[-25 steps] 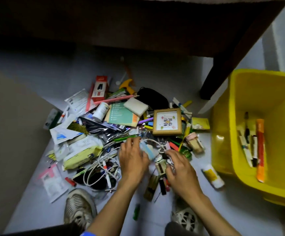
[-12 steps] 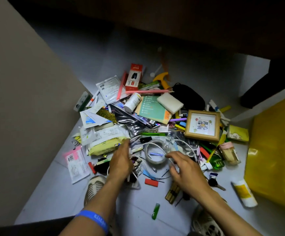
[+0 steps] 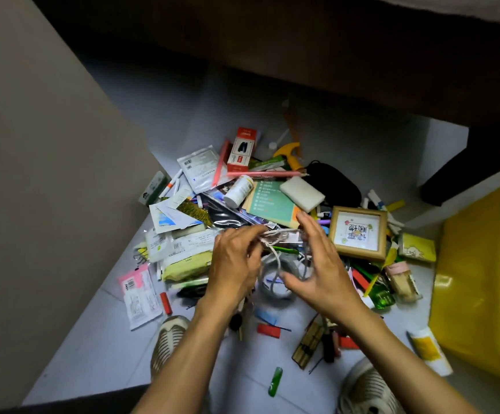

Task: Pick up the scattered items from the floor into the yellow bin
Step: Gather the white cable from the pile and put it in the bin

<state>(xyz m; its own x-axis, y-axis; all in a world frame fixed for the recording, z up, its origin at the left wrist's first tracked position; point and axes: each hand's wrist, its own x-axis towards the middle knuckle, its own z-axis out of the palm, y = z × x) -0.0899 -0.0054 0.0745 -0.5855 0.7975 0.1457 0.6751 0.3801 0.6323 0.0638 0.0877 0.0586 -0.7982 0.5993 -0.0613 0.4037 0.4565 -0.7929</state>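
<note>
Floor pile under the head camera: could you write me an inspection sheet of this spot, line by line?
Surface: pale tiled floor, mostly covered in the middle.
Job's things: yellow bin at the right edge; pile includes a framed picture, white bottle, red box, white sponge, green booklet.
Clutter: pens, packets, a green lighter lying apart near the shoes.
Grippers: left hand grips a white cord; right hand, fingers spread, is at the cord's loops.
Cables: white cord, coiled, lifted between the hands.
Surroundings: beige panel left, dark wooden furniture above.
</note>
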